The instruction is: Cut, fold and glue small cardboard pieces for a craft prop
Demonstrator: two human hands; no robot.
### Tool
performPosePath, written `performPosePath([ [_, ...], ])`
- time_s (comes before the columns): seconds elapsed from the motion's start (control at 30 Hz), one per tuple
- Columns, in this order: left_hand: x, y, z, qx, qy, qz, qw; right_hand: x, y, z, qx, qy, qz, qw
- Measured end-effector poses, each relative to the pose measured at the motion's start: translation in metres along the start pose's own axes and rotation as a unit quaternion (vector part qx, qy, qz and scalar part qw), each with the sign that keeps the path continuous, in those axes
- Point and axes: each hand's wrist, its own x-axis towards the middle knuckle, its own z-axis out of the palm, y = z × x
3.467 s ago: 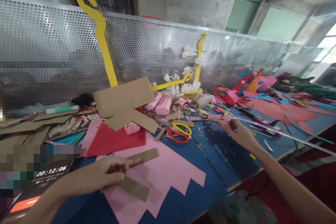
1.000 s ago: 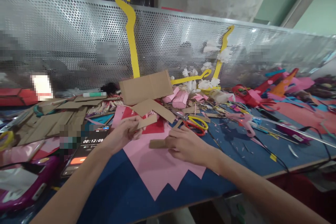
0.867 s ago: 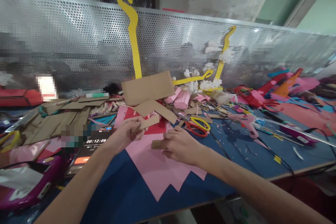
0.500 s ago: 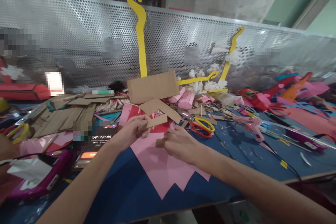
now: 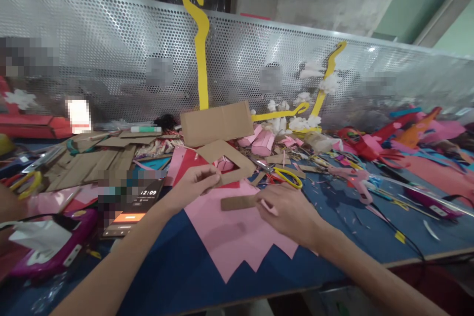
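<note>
My left hand (image 5: 198, 183) is closed in a pinch on one end of a cardboard strip (image 5: 239, 174), which points right across the red paper. My right hand (image 5: 287, 210) has its fingers curled round the end of a second, darker cardboard strip (image 5: 237, 202). That strip juts left, with a shadow below it on the pink paper (image 5: 222, 244). The pink sheet has a zigzag front edge and lies under both hands. Behind them is an angled cardboard piece (image 5: 222, 152). Yellow-handled scissors (image 5: 291, 177) lie just beyond my right hand, partly hidden.
A cardboard box (image 5: 217, 123) with an upright yellow paper neck (image 5: 201, 69) stands behind. A phone (image 5: 138, 202) and a purple case (image 5: 59, 242) are on the left. On the right lie a pink glue gun (image 5: 351, 180), its cord and scraps. A perforated metal screen (image 5: 240, 49) closes the back.
My right hand has moved right and slightly down, and more of its cardboard strip shows. My left hand has shifted a little right with its strip.
</note>
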Motion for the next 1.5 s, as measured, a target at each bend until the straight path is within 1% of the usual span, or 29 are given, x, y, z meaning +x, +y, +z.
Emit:
performPosePath([
  [0.03,0.001,0.002,0.004,0.083,0.019,0.017,0.996,-0.002,0.006,-0.006,0.044,0.033,0.037,0.998],
  [0.07,0.002,0.004,0.008,0.159,0.033,0.032,0.986,-0.004,0.012,-0.01,0.08,0.06,0.068,0.993],
  [0.1,0.003,0.006,0.013,0.211,0.04,0.039,0.976,-0.003,0.018,-0.014,0.109,0.083,0.088,0.987],
  [0.13,0.005,0.009,0.018,0.239,0.04,0.04,0.969,-0.001,0.024,-0.017,0.13,0.09,0.092,0.983],
  [0.2,0.01,0.012,0.028,0.264,0.03,0.052,0.963,0.007,0.032,-0.017,0.159,0.078,0.07,0.982],
  [0.27,0.015,0.014,0.037,0.265,0.026,0.061,0.962,0.018,0.037,-0.013,0.184,0.048,0.036,0.981],
  [0.37,0.02,0.011,0.042,0.264,0.026,0.05,0.963,0.032,0.044,-0.002,0.215,0.024,0.014,0.976],
  [0.43,0.021,0.006,0.041,0.271,0.027,0.037,0.961,0.035,0.048,0.006,0.23,0.022,0.018,0.973],
  [0.57,0.016,-0.006,0.03,0.312,0.029,0.028,0.949,0.032,0.056,0.021,0.249,0.013,0.028,0.968],
  [0.63,0.014,-0.01,0.025,0.329,0.021,0.022,0.944,0.03,0.057,0.025,0.25,0.011,0.028,0.968],
  [0.83,0.013,-0.009,0.023,0.302,0.027,0.035,0.952,0.03,0.057,0.024,0.24,0.018,0.019,0.97],
  [0.93,0.013,-0.008,0.022,0.302,0.02,0.038,0.952,0.029,0.06,0.025,0.242,0.018,0.014,0.97],
  [1.07,0.012,-0.009,0.02,0.316,0.004,0.031,0.948,0.029,0.062,0.03,0.243,0.014,0.01,0.97],
  [1.17,0.011,-0.01,0.018,0.333,0.003,0.02,0.943,0.029,0.063,0.033,0.25,0.008,0.007,0.968],
  [1.33,0.01,-0.014,0.015,0.329,-0.005,0.029,0.944,0.028,0.065,0.036,0.252,0.005,-0.006,0.968],
  [1.5,0.01,-0.016,0.013,0.347,-0.008,0.026,0.937,0.027,0.067,0.039,0.25,0.007,-0.014,0.968],
])
